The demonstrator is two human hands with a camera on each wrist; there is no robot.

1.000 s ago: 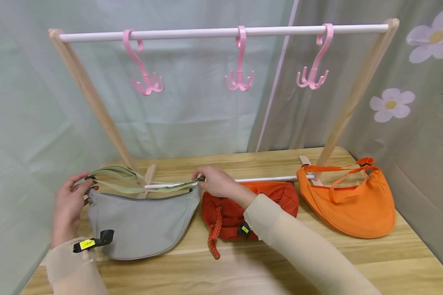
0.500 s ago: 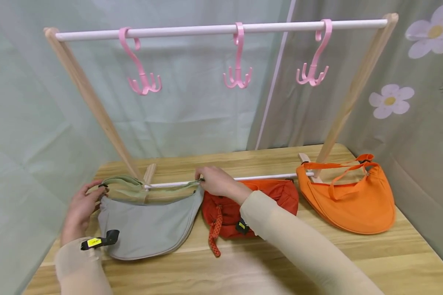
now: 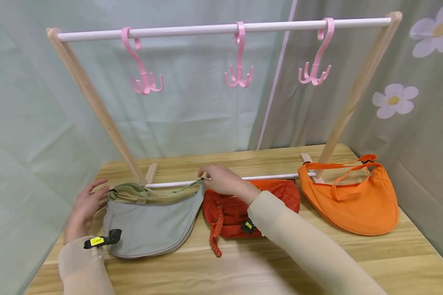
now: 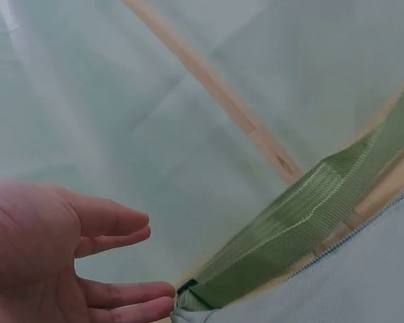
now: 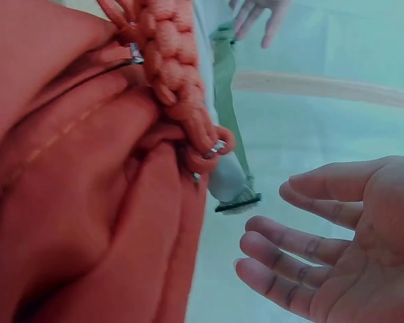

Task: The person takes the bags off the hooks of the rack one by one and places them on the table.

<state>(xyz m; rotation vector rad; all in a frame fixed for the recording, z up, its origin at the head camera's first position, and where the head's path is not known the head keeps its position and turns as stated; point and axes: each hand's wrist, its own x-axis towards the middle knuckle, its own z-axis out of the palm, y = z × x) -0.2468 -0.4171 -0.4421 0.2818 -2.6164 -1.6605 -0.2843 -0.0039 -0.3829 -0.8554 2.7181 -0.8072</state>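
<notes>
A grey shoulder bag (image 3: 151,225) lies on the table with its green strap (image 4: 303,208) looped along the top. My left hand (image 3: 87,205) is at the bag's left end, thumb and fingers apart; in the left wrist view its lower fingertips (image 4: 158,299) are at the strap's end, touching or nearly so. By the bag's right corner my right hand (image 3: 223,180) reaches over the red bag (image 3: 277,200). The right wrist view shows its fingers (image 5: 289,242) spread and apart from the strap's buckle (image 5: 239,202). A braided red zipper pull (image 3: 215,231) hangs off the red bag.
An orange bag (image 3: 350,200) lies at the right. Behind the bags stands a wooden rack with a white top bar (image 3: 192,29), a low white bar (image 3: 269,177) and slanted posts (image 3: 92,98). From the top bar hang three pink hooks (image 3: 240,61). A curtain (image 3: 192,110) encloses the table.
The left hand has shifted right along with the bag's left end, then let go of the strap. The right hand's fingers have come off the strap's other end. The other bags stay put.
</notes>
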